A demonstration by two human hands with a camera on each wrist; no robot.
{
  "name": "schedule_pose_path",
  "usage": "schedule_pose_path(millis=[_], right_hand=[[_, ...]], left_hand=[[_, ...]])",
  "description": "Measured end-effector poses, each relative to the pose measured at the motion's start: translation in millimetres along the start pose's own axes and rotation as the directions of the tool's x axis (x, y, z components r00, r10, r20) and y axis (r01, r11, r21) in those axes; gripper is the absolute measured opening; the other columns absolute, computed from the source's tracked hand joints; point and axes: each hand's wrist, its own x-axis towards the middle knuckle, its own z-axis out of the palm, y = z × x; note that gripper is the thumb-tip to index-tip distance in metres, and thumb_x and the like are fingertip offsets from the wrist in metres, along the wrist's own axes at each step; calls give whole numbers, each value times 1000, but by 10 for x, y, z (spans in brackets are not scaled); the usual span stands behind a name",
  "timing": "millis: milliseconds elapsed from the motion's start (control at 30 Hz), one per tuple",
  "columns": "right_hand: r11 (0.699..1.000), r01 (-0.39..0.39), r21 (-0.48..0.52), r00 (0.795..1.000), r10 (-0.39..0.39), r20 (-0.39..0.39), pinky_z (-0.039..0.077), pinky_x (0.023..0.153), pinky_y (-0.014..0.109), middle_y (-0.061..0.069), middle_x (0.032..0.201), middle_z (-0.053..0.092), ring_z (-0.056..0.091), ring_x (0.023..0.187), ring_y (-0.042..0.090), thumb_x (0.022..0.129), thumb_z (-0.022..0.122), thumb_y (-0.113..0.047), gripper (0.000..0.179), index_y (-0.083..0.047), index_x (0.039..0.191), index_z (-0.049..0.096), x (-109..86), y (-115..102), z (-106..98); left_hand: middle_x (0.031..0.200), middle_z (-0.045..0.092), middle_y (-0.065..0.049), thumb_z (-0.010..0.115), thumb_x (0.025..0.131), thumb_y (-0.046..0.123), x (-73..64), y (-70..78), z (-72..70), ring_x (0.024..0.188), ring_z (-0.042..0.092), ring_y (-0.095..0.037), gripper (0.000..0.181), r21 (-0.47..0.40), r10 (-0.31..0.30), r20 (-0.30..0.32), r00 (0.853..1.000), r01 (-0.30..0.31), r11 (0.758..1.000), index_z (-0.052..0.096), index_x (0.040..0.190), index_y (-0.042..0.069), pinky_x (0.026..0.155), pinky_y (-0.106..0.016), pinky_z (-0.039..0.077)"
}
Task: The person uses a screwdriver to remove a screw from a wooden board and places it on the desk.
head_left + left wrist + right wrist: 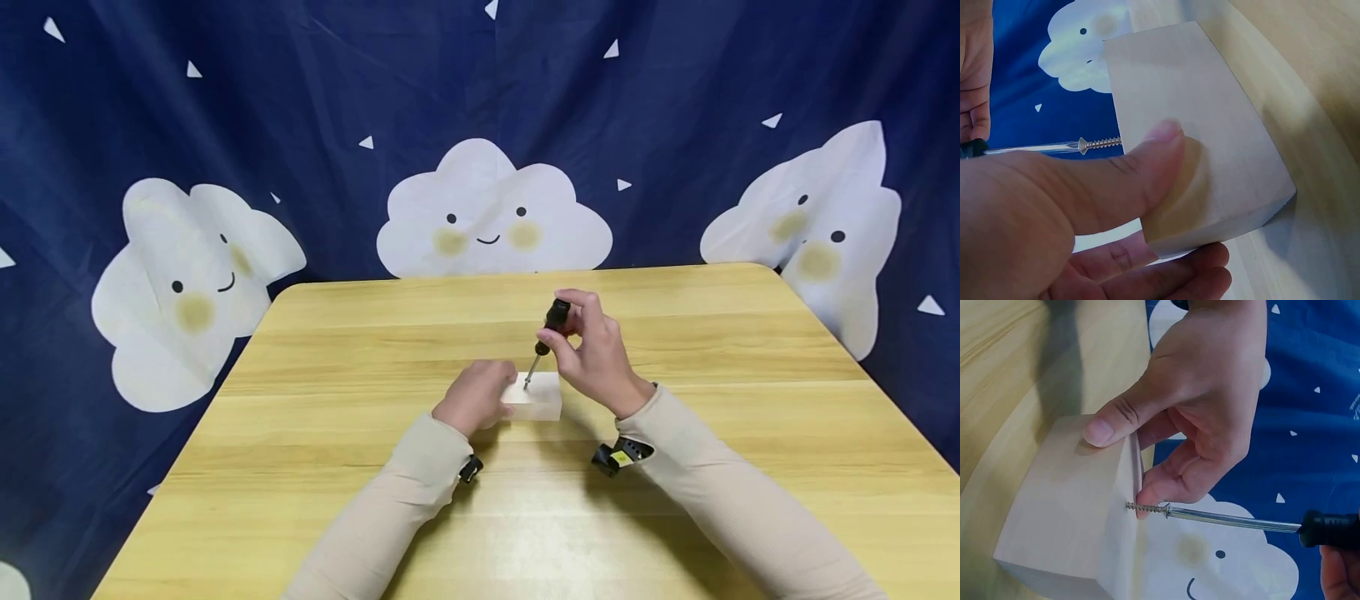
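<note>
A pale wooden block lies on the table, gripped at its left end by my left hand. In the left wrist view the thumb presses the near face of the block and the fingers curl behind it. A screw stands in the top face, its tip sunk in and most of its thread exposed. My right hand holds a screwdriver by its black handle, tilted slightly, with the shaft's tip at the screw head. In the right wrist view only the right fingertips show beside the screwdriver handle.
The light wood-grain table spreads around the block on all sides. Behind its far edge hangs a dark blue curtain with white clouds and triangles. A black wrist device sits below the right wrist.
</note>
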Motion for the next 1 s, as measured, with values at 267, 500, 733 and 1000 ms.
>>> schedule_pose_path(millis=[267,500,733,1000], right_hand=[[998,-61,19,998,61,-9,58,57,33,16,80,64,67,67,26,73,80,8,60,6,120,44,7,-19,-2],[999,-46,6,986,46,-159,55,50,28,15,75,61,62,57,22,67,82,11,52,6,111,54,-5,-32,40],[998,-53,38,991,58,-124,55,52,26,14,71,61,62,57,22,71,78,15,47,8,111,53,2,-15,28],[995,-94,21,986,96,-135,57,53,31,17,85,61,65,70,27,69,83,8,48,6,109,58,28,-24,4]], left_hand=[[116,66,-12,84,74,11,-12,-23,4,108,61,-28,47,-21,-13,4,1000,13,1000,65,115,4,94,-38,49],[118,65,-12,84,73,10,-13,-10,-1,109,61,-28,50,-25,-16,8,1000,17,1000,65,118,4,96,-37,48],[118,65,-12,84,73,10,-21,-8,12,109,61,-28,50,-37,-24,13,1000,25,999,65,118,4,95,-38,49],[115,66,-12,85,72,10,-19,-12,15,105,62,-28,47,-32,-12,-6,1000,12,999,66,114,5,93,-38,50]])
